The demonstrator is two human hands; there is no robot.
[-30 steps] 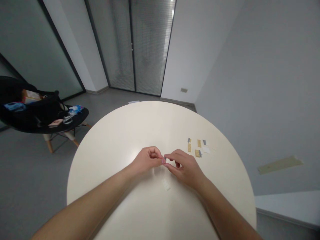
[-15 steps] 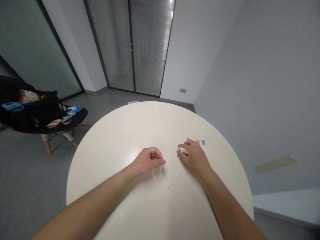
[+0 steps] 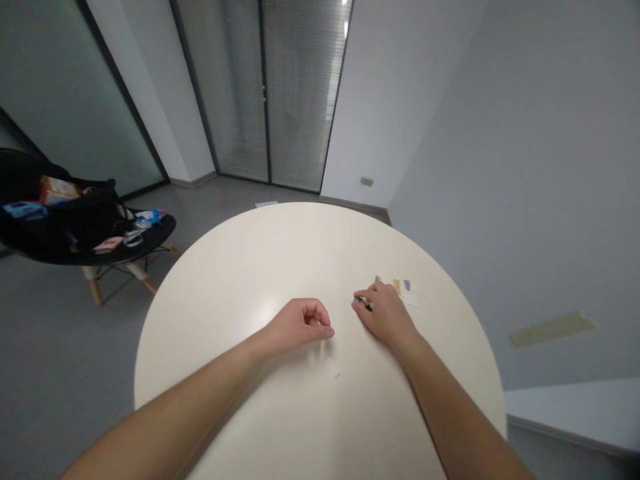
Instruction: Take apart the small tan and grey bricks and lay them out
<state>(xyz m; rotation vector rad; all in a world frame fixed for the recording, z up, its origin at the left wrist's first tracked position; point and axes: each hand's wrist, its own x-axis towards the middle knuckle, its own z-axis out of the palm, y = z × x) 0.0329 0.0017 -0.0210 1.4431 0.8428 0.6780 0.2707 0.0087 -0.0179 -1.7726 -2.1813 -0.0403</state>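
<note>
Head view, sole camera. Round cream-white smooth-topped table [image 3: 225,280], both bare forearms laid in from the near edge.

Left hand [image 3: 300,325]: just left of table centre, fingers curled, thumb tip and forefinger tip drawn together. Cannot tell whether anything is pinched there. Below its fingertips, a small translucent whitish sliver [image 3: 337,375] on the tabletop.

Right hand [image 3: 387,315]: right of centre, low at the tabletop, well apart from the left. Thumb and forefinger are curved around small dark-and-pale pieces [image 3: 364,304]; whether clamped on them or only around them, cannot tell, the hand covering part.

Beyond the knuckles, a small grey-tipped piece [image 3: 378,279], partly hidden. Just beside the hand to the right: a small tan rectangular piece [image 3: 397,287], a small dark grey piece [image 3: 407,285], a white paper-like slip [image 3: 411,300]. Markings on these too small to read.

Far left: black shell chair [image 3: 163,230] on wooden legs, bearing a black soft bag [image 3: 93,223]. An orange-and-white packet [image 3: 59,189] shows at the bag's top; blue-and-white packet [image 3: 149,218] and flat pink item [image 3: 109,245] lie on the seat. Packet print blurred, brand illegible.

Background: dark-framed glass doors [image 3: 295,100] with blinds; yellowish tape strip [image 3: 553,329] on the right-hand wall.
</note>
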